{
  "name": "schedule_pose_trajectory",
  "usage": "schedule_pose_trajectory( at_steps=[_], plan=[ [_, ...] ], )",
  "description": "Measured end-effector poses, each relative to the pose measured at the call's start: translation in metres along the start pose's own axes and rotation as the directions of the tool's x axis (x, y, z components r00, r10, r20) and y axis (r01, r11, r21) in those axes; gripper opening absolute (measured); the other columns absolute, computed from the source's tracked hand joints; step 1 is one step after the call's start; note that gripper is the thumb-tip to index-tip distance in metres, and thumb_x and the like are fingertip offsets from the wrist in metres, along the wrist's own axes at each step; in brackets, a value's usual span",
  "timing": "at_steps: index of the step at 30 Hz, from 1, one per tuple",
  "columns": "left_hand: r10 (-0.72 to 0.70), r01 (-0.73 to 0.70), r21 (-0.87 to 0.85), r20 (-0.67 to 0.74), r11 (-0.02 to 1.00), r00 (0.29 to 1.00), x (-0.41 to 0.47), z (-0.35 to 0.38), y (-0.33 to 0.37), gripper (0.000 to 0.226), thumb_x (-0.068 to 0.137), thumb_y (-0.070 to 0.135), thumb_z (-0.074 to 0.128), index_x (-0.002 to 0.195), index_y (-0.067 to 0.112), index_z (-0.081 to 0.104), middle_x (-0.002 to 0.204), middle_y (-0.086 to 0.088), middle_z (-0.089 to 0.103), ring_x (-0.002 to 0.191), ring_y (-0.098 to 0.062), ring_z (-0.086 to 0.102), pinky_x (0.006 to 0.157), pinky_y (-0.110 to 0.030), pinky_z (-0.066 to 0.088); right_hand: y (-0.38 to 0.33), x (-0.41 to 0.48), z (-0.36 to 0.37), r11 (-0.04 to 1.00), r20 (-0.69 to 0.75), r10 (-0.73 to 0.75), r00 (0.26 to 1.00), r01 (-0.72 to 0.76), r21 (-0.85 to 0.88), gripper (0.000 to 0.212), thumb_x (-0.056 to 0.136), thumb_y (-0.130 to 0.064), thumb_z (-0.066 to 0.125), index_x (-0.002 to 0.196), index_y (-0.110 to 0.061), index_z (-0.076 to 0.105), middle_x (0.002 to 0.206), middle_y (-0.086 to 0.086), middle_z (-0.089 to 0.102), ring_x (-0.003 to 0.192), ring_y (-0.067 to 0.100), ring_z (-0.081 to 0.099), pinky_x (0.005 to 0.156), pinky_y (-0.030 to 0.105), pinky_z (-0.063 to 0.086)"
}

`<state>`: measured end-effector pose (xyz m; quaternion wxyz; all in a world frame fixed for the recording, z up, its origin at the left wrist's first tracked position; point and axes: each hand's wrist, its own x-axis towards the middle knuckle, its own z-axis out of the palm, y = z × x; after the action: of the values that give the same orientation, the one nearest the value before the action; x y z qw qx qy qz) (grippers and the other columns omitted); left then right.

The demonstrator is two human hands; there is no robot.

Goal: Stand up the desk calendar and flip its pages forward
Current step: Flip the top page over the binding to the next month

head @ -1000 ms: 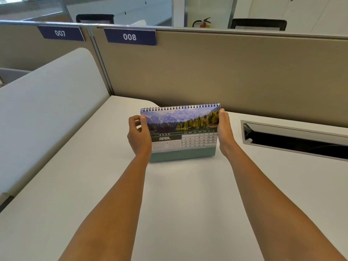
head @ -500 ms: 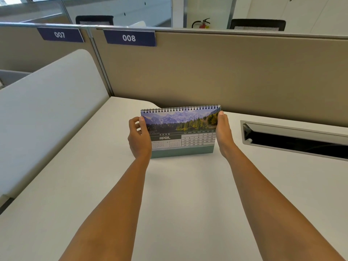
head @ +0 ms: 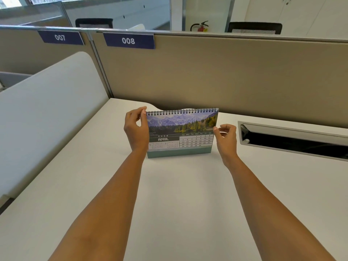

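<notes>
The desk calendar stands upright on the white desk. It shows the April page with a mountain lake photo, and its spiral binding runs along the top. My left hand pinches its upper left corner just below the spiral. My right hand is at the calendar's right edge, about halfway up. Its fingers are loosely curled and the fingertips are at the page edge. I cannot make out whether they grip the page.
A beige partition with the labels 007 and 008 stands right behind the calendar. A recessed cable tray lies open in the desk to the right. A white rounded side panel borders the desk on the left.
My left hand slid up from the calendar's left side to its top corner. My right hand came off its flat hold on the right edge and curled its fingers lower down.
</notes>
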<state>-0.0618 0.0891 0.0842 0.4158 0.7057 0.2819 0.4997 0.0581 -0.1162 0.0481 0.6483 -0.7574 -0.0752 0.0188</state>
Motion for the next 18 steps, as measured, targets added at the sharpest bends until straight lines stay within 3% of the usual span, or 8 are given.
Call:
schedule_pose_trajectory(
  at_steps=[3,8,12,18],
  plan=[
    [-0.01,0.01,-0.002,-0.007,1.0,1.0,-0.002,-0.0016,0.002,0.024,0.092,0.022,0.053,0.108,0.008,0.066,0.112,-0.015,0.061,0.096,-0.011,0.054,0.069,0.004,0.042,0.0077,-0.0056,-0.0022,0.998,0.027,0.021,0.999,-0.019,-0.056,0.025,0.091,-0.018,0.058,0.11,-0.007,0.046,0.119,0.016,0.055,0.101,0.022,0.053,0.06,0.005,0.042],
    [-0.025,0.025,-0.02,-0.001,0.999,1.0,-0.001,-0.0041,0.0024,0.024,0.091,0.023,0.055,0.107,0.01,0.066,0.113,-0.014,0.061,0.095,-0.011,0.054,0.065,0.003,0.044,0.0076,-0.0089,-0.0013,0.993,0.046,0.039,0.998,-0.034,-0.113,0.029,0.091,-0.016,0.058,0.117,-0.006,0.05,0.124,0.014,0.057,0.102,0.016,0.052,0.069,0.011,0.042],
    [-0.041,0.04,-0.03,-0.005,0.999,0.999,-0.0009,-0.004,0.0022,0.024,0.09,0.025,0.056,0.107,0.01,0.066,0.113,-0.013,0.062,0.096,-0.012,0.055,0.066,0.001,0.045,0.0043,-0.0107,-0.0031,0.991,0.048,0.044,0.998,-0.038,-0.126,0.033,0.089,-0.017,0.06,0.118,-0.006,0.05,0.125,0.014,0.057,0.102,0.017,0.051,0.082,0.025,0.044],
    [-0.056,0.055,-0.038,-0.013,0.998,0.998,-0.001,-0.0046,0.0043,0.024,0.09,0.023,0.057,0.107,0.009,0.067,0.112,-0.011,0.062,0.095,-0.011,0.054,0.067,0.002,0.044,0.0024,-0.012,-0.006,0.993,0.069,0.077,0.995,-0.071,-0.09,0.025,0.088,-0.025,0.062,0.106,-0.011,0.051,0.121,0.015,0.057,0.101,0.019,0.052,0.071,0.017,0.044]
  ],
)
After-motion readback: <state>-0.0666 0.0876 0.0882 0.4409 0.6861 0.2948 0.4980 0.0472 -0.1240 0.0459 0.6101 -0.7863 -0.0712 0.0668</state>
